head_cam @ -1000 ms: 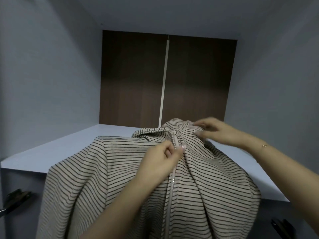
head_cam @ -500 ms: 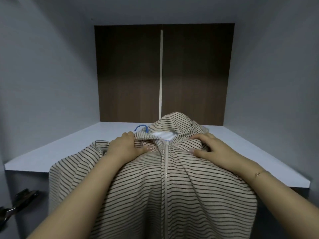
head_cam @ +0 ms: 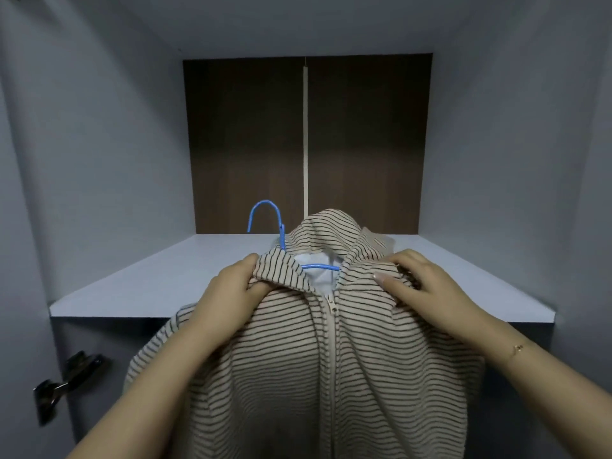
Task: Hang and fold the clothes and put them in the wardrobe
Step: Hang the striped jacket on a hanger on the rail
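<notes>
A beige hooded jacket with thin dark stripes (head_cam: 314, 369) is held up in front of the wardrobe shelf (head_cam: 159, 286), zipped to the collar. A blue hanger (head_cam: 268, 223) sits inside it; its hook sticks up left of the hood and a blue bar shows in the neck opening. My left hand (head_cam: 231, 293) grips the left side of the collar. My right hand (head_cam: 417, 283) holds the right shoulder, fingers curled into the cloth. The jacket's lower part runs out of view.
The wardrobe has grey side walls and a dark brown back panel (head_cam: 308, 144) with a pale vertical strip. A dark metal door hinge (head_cam: 66, 379) sits low on the left wall, below the shelf edge.
The jacket has been lifted, and the blue hanger hook now stands up clear of the hood. My left hand moved from the zip to the left collar, my right hand to the right shoulder.
</notes>
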Action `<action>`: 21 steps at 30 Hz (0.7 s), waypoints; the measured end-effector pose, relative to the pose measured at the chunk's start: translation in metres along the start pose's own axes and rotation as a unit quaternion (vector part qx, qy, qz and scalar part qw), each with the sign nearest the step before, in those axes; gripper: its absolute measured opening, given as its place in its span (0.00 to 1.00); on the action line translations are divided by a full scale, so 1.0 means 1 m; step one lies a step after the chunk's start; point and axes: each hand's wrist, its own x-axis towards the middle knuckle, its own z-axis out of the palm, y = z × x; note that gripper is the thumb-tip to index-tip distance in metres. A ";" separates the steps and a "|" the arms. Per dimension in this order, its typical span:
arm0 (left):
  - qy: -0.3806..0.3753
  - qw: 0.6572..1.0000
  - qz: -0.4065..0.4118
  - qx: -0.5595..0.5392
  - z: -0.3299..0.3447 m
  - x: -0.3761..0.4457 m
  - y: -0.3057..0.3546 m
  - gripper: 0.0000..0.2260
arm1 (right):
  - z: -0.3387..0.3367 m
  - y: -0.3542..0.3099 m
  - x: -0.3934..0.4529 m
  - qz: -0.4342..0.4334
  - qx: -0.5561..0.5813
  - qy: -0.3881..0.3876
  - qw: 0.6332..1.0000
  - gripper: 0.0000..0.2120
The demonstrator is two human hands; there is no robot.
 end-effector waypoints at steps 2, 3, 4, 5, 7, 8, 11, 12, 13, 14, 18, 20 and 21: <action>-0.012 0.999 0.005 -0.032 -0.004 -0.018 0.010 0.06 | 0.002 -0.014 -0.011 -0.022 -0.002 -0.026 0.999 0.21; -0.015 0.999 0.004 -0.052 -0.006 -0.028 0.016 0.05 | 0.001 -0.021 -0.017 -0.030 -0.013 -0.037 0.999 0.24; -0.018 0.997 0.003 -0.074 -0.008 -0.037 0.021 0.04 | -0.001 -0.027 -0.022 -0.030 -0.022 -0.045 0.998 0.26; -0.024 0.995 0.000 -0.093 -0.011 -0.046 0.024 0.02 | -0.004 -0.033 -0.027 -0.026 -0.024 -0.051 0.998 0.27; -0.041 0.992 0.001 -0.121 -0.016 -0.064 0.030 0.03 | -0.014 -0.044 -0.038 -0.023 -0.025 -0.070 0.997 0.27; -0.054 0.990 0.003 -0.129 -0.018 -0.072 0.033 0.04 | -0.017 -0.050 -0.045 -0.032 -0.043 -0.081 0.995 0.27; -0.099 0.984 0.014 -0.150 -0.023 -0.093 0.043 0.06 | -0.011 -0.072 -0.067 -0.088 -0.116 -0.109 0.983 0.22; -0.120 0.980 0.021 -0.156 -0.023 -0.099 0.044 0.06 | -0.006 -0.079 -0.075 -0.101 -0.115 -0.116 0.981 0.19; -0.145 0.976 0.021 -0.162 -0.023 -0.104 0.045 0.06 | 0.000 -0.084 -0.083 -0.104 -0.101 -0.125 0.982 0.17; -0.177 0.969 0.016 -0.173 -0.023 -0.109 0.043 0.07 | 0.004 -0.086 -0.091 -0.094 -0.076 -0.138 0.983 0.17; -0.324 0.928 0.022 -0.183 -0.026 -0.129 0.025 0.27 | 0.014 -0.081 -0.123 -0.029 0.010 -0.174 0.984 0.17; -0.326 0.930 0.030 -0.168 -0.023 -0.138 0.017 0.30 | 0.019 -0.076 -0.139 0.003 0.036 -0.169 0.985 0.14; -0.312 0.933 0.023 -0.180 -0.020 -0.143 0.013 0.26 | 0.021 -0.074 -0.146 0.017 0.043 -0.162 0.986 0.13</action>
